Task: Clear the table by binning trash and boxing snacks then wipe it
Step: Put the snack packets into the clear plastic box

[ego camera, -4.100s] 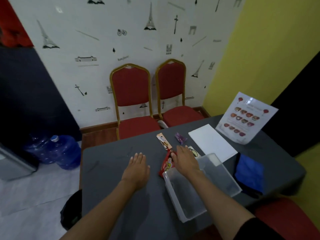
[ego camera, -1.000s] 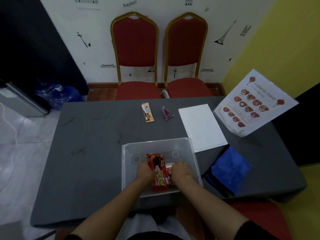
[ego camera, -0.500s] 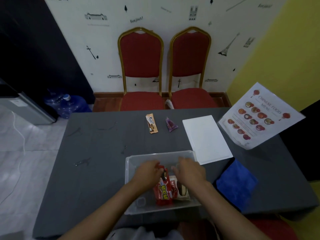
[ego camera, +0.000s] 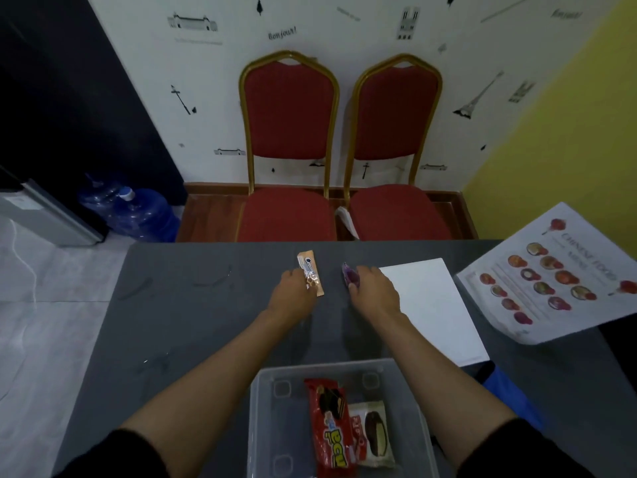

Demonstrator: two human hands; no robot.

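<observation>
While stretched far over the matte grey desk (ego camera: 189, 322), touching two wrappers near its far edge. Left hand (ego camera: 293, 294) with fingertips against a slim tan biscuit packet (ego camera: 309, 267), foil crinkled at its near end. Grip there neither plainly clenched nor plainly released, so cannot tell. Right hand (ego camera: 374, 291) with fingertips on a small purple wrapper (ego camera: 349, 276), glossy and crumpled to a point; cannot tell the grip here either. Just right of that, a flat white rectangular lid (ego camera: 431, 305), smooth, lying on the desk.

Close to the body, a clear plastic box (ego camera: 262, 443) with rounded corners and moulded squares in its floor. Inside, a long shiny red wafer packet (ego camera: 329, 432) lying lengthwise and, touching its right side, a pale choco-pie packet (ego camera: 374, 432). Right of the box, a soft blue cloth (ego camera: 513, 395), partly hidden by the forearm. Glossy printed menu sheet (ego camera: 551, 274) at the desk's far right. Beyond the desk, two red padded chairs (ego camera: 289, 132) with arched gold frames.
</observation>
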